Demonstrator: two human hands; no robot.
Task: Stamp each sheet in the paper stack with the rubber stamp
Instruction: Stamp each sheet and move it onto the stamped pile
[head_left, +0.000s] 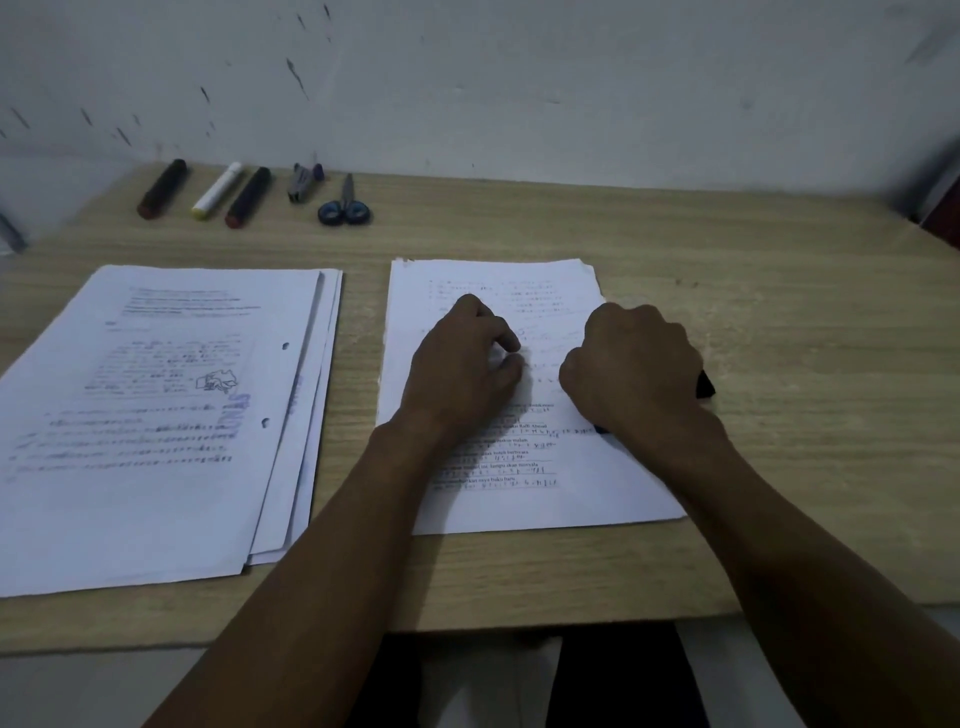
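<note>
A person is working at a pale wood-grain desk (727, 322), both forearms reaching in from below. The right hand (636, 364) is closing as a fist around a dark rubber stamp (705, 385), only a black end of which is showing past the knuckles, over the right edge of a printed paper stack (498, 499). The left hand (462, 364) is resting on the middle of that same stack, fingers curled with the tips pressing the top sheet; it is holding nothing.

To the left, well apart from the hands, a second pile of sheets (156, 426) is lying fanned and slightly skewed, its top page carrying printed lines, two punched holes and a bluish stamp mark.

Along the desk's far edge, near a scuffed white wall (519, 93), are lying a dark marker (162, 188), a white marker with a yellow end (217, 190), another dark marker (248, 197), a small grey-blue object (304, 182) too blurred to identify, and blue-handled scissors (345, 205).
</note>
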